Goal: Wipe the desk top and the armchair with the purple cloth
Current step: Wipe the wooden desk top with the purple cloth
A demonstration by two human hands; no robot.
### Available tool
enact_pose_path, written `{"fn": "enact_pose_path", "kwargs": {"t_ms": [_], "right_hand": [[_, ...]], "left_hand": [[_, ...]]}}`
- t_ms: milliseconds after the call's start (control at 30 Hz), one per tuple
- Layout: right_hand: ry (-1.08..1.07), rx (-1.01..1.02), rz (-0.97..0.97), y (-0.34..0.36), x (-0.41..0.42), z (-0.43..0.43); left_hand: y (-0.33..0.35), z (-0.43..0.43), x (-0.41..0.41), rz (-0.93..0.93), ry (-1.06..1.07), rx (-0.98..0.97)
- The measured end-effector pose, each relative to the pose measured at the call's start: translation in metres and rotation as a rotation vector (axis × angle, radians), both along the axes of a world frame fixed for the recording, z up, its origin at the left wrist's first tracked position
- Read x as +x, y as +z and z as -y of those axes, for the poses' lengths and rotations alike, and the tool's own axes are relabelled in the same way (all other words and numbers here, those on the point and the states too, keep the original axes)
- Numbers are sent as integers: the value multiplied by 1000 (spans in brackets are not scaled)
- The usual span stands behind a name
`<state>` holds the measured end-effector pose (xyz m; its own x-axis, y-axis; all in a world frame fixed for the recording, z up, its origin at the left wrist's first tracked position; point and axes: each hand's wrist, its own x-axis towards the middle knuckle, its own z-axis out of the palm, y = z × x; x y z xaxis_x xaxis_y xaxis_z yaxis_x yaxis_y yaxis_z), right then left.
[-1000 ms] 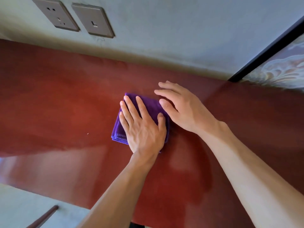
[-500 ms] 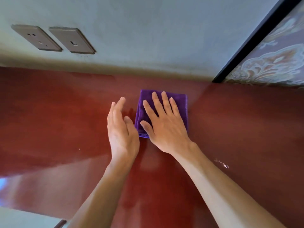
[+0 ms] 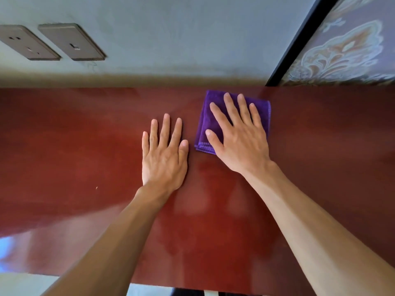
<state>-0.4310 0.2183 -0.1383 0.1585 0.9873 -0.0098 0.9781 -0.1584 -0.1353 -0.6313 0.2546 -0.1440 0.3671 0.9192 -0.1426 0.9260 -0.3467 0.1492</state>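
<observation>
Right hand pressing flat, fingers straight, on the folded purple cloth, cloth lying near the back edge of the red desk top, left hand lying open-palmed just beside it, wall sockets sitting above

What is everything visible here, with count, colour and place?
desk top: one, red-brown, spanning the frame below the wall
purple cloth: one, purple, folded, on the desk top, right of centre
wall plates: two, grey-brown, on the wall, upper left
wall: one, pale grey, behind the desk
black strip: one, black, slanting, upper right
patterned panel: one, blue-grey, far upper right
left hand: one, flat on bare desk top beside the cloth
right hand: one, flat on the cloth
</observation>
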Motion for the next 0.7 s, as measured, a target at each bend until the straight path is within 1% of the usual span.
{"fn": "enact_pose_path", "kwargs": {"t_ms": [300,533,700], "right_hand": [[-139,-9,22,-1,55,45],[-248,-5,-5,2,75,81],[-306,-44,-33,6,82,118]], "left_hand": [[0,0,1,-6,11,-7],[-1,0,0,1,-3,-1],[-1,1,-1,1,0,4]]}}
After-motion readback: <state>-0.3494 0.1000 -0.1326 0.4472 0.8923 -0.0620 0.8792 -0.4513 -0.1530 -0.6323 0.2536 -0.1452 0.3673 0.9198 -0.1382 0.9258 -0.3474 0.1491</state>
